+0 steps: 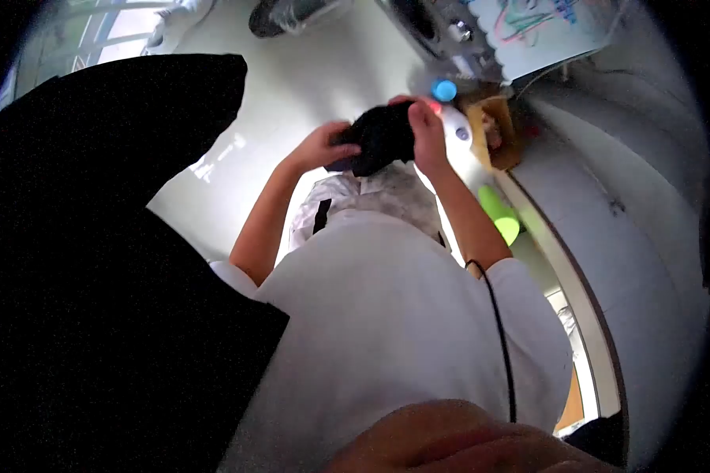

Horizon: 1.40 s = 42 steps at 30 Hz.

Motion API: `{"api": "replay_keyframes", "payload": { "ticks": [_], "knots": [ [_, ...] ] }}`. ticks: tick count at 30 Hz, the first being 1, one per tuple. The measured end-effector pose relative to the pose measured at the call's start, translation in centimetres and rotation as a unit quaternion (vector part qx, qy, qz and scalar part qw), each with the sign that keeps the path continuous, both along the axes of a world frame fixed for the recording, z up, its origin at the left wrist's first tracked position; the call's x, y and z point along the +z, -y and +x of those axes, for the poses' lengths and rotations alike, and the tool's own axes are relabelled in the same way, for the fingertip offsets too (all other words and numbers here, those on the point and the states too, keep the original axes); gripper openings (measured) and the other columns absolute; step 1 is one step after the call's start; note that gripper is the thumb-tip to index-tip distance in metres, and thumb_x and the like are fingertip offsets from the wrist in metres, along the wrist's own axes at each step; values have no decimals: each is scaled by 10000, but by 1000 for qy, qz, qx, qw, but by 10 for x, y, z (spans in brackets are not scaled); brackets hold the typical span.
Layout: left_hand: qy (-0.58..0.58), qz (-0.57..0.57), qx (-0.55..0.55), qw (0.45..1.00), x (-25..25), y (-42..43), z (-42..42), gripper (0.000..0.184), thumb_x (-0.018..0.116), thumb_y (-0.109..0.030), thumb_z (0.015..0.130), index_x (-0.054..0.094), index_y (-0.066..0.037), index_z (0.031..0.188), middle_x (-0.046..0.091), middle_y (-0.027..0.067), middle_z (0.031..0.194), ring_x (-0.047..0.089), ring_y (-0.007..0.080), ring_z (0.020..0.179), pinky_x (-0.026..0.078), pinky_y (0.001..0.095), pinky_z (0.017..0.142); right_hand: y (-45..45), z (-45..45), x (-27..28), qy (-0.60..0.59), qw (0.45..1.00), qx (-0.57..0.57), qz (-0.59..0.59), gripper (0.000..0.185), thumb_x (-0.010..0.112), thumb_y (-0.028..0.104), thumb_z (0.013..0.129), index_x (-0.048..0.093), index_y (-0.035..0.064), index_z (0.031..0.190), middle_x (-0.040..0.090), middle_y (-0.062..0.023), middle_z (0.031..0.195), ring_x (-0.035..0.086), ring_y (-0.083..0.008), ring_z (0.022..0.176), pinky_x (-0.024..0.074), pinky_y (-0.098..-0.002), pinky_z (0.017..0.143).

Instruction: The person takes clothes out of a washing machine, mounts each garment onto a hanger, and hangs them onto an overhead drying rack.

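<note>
In front of the white shirt, a soft-looking black item is held, clamped at either side by the fingers of the left hand and the right hand, with a brown box and a blue round object seen beyond.

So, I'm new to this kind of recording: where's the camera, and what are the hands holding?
There's no machine here: just a person's bare left hand and right hand, both holding a soft-looking black item; exactly what it is, I can't tell. The one picture comes from a camera worn on the head, looking down over the white shirt. Toward the right are a bright green object, a round blue object and a brown box; what they rest on is unclear.
</note>
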<state>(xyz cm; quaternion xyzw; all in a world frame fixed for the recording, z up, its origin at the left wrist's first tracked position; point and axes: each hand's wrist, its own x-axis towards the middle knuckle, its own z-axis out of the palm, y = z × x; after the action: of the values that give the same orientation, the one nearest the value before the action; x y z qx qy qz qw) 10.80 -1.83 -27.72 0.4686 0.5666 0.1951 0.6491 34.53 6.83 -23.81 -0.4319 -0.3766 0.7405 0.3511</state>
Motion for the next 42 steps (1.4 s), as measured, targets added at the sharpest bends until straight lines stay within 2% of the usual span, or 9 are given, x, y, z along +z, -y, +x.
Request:
{"api": "replay_keyframes", "payload": {
  "ticks": [5, 17, 21, 26, 29, 33, 39, 41, 42],
  "knots": [
    [-220, 77, -200, 952, 41, 8, -13, 433, 856, -437, 739, 761, -83, 968, 715, 98, 899, 609, 326, 968, 515, 444, 871, -7, 35, 45, 48, 992, 87, 74, 363, 568, 391, 1068, 684, 58, 979, 657, 15, 949, 562, -98, 921, 446, -272, 892],
    [-308, 418, -8, 854, 137, -34, 4, 460, 915, -331, 639, 657, -36, 879, 696, 81, 934, 616, 335, 1011, 524, 452, 868, -143, 119, 54, 95, 989, -39, 110, 312, 596, 312, 1050, 687, 61, 890, 653, 7, 900, 582, -113, 872, 442, -273, 885],
    [-314, 231, -29, 921, 166, -23, 15, 465, 910, -344, 656, 663, -49, 918, 713, 70, 934, 611, 321, 1024, 516, 462, 905, -221, 137, 18, 268, 936, 25, 229, 328, 633, 324, 1013, 753, 38, 1118, 762, -123, 994, 701, -191, 962, 512, -315, 875],
    [-385, 264, -71, 881, 172, -16, 39, 481, 880, -400, 752, 705, -65, 1050, 633, 169, 985, 634, 350, 960, 544, 450, 828, -345, 147, 16, 712, 553, -173, 397, 474, 683, 450, 923, 709, 35, 1149, 705, -182, 1158, 653, -373, 1083, 523, -459, 932],
    [-330, 199, -59, 921, 158, -4, 52, 422, 834, -330, 782, 691, -58, 1072, 620, 202, 1021, 619, 381, 985, 528, 474, 844, -376, 149, 11, 745, 645, -47, 161, 518, 676, 488, 920, 703, 43, 1182, 694, -180, 1208, 646, -391, 1138, 549, -476, 925],
    [-225, 109, -109, 962, 166, 8, 45, 423, 781, -251, 834, 682, -96, 1215, 650, 222, 1131, 593, 420, 1100, 509, 465, 937, -380, 163, 6, 728, 663, -45, 170, 467, 636, 504, 951, 735, 86, 1136, 702, -180, 1184, 642, -372, 1174, 566, -474, 911],
    [-154, 76, -130, 977, 168, 8, 27, 434, 770, -156, 840, 672, -107, 1260, 686, 127, 1218, 622, 353, 1118, 509, 445, 971, -392, 183, 3, 709, 488, -112, 497, 380, 582, 408, 999, 755, 74, 1057, 735, -147, 1083, 704, -366, 979, 556, -480, 767],
    [-204, 65, -112, 970, 177, 10, 24, 479, 776, -145, 812, 671, -155, 1280, 686, 136, 1166, 652, 342, 1041, 531, 435, 932, -384, 177, 15, 548, 720, -186, 383, 407, 589, 432, 994, 766, 79, 1091, 756, -149, 962, 714, -360, 888, 551, -470, 725],
    [-238, 75, -115, 962, 171, 13, 21, 475, 780, -150, 803, 677, -156, 1267, 683, 132, 1130, 654, 337, 1037, 532, 438, 926, -378, 177, 22, 547, 719, -185, 386, 407, 589, 432, 994, 766, 79, 1091, 756, -149, 962, 714, -360, 888, 551, -470, 725]
  ]
}}
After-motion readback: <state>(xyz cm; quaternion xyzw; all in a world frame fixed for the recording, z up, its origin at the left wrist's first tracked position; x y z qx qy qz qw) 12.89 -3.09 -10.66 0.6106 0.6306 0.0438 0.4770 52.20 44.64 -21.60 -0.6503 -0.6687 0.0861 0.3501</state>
